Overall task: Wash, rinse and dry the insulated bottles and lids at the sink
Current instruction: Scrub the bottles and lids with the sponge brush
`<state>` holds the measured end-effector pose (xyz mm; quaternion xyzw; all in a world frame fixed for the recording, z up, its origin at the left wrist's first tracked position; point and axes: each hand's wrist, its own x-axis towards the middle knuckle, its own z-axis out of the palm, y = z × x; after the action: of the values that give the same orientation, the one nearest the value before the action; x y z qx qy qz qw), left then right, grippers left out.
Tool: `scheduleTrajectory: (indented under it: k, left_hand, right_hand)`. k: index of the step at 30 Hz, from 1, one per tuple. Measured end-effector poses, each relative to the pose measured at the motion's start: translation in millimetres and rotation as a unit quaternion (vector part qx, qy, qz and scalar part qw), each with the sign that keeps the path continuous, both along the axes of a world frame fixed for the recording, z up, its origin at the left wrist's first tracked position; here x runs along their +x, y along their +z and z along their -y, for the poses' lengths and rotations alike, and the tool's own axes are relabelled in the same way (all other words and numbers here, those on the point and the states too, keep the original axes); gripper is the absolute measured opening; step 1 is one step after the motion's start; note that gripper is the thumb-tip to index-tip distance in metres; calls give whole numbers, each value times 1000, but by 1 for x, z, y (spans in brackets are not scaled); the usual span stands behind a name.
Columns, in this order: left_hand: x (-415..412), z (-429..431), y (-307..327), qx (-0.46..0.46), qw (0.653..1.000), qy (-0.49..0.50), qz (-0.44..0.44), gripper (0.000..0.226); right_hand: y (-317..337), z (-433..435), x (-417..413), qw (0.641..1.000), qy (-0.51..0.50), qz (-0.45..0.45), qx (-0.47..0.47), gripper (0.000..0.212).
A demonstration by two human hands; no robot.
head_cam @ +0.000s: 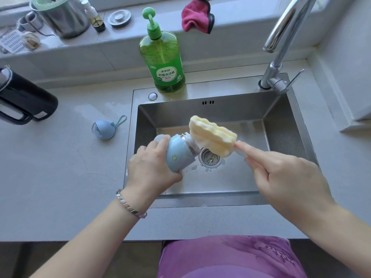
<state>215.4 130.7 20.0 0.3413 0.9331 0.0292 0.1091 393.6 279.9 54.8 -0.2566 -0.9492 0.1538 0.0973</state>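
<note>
Over the sink [281, 135], a small blue bottle [178, 155] is gripped by the left hand [152, 171]. Fingers and thumb are wrapped round its body, and its open mouth is tipped up and to the right. Against that mouth a yellow sponge brush [212, 135] is held by the right hand [281, 177]. Its handle is pinched among curled fingers, with the forefinger laid straight along it toward the sponge. Suds are seen on the sponge (white flecks along its edges). Just below the spot where bottle and brush meet, the drain [210, 158] is set in the basin floor, with a few blobs of foam beside it. Left of the left hand, on the counter [60, 177], a blue lid [104, 129] with a cord loop rests well apart from the bottle. Farther left a black flask [22, 97] is seen; whether it stands or lies cannot be told. Beyond the hands, green soap [162, 63] stands at the sink's back rim. The tap [281, 47] rises beyond the right hand, and a pink cloth [195, 16] is draped on the ledge.
</note>
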Motion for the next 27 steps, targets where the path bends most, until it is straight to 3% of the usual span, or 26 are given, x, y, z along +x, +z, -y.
scheduleTrajectory:
  k: [3,6,9,12,14,17,21,23,27]
  left_hand:
    - [1,-1,1,-7,999,-25,-25,81]
    - [9,-1,-8,29,988,-115,-98,84]
    - [10,3,-15,102,969,-157,-162,78]
    - [4,9,-18,146,957,-178,-176,72]
    - [4,12,-16,171,963,-152,-141,71]
    - [12,11,-9,213,976,-49,0,76]
    - [20,4,-9,287,933,98,194,70]
    - [20,0,-12,300,916,143,224,64]
    - [12,-9,-20,310,888,228,253,50]
  right_hand:
    - [0,2,-1,999,22,32,9,46]
    - [-2,0,-16,992,48,117,14,46]
    - [-1,-12,-20,986,17,154,-57,42]
    - [2,-22,-23,971,-1,122,-208,37]
    - [0,-29,-26,945,-8,96,-314,34]
    - [-1,-34,-28,888,-43,45,-455,33]
    - [-6,-29,-25,829,-83,33,-552,33]
    - [-10,-22,-21,827,-96,13,-554,34]
    - [-15,6,-11,860,-67,-14,-506,35]
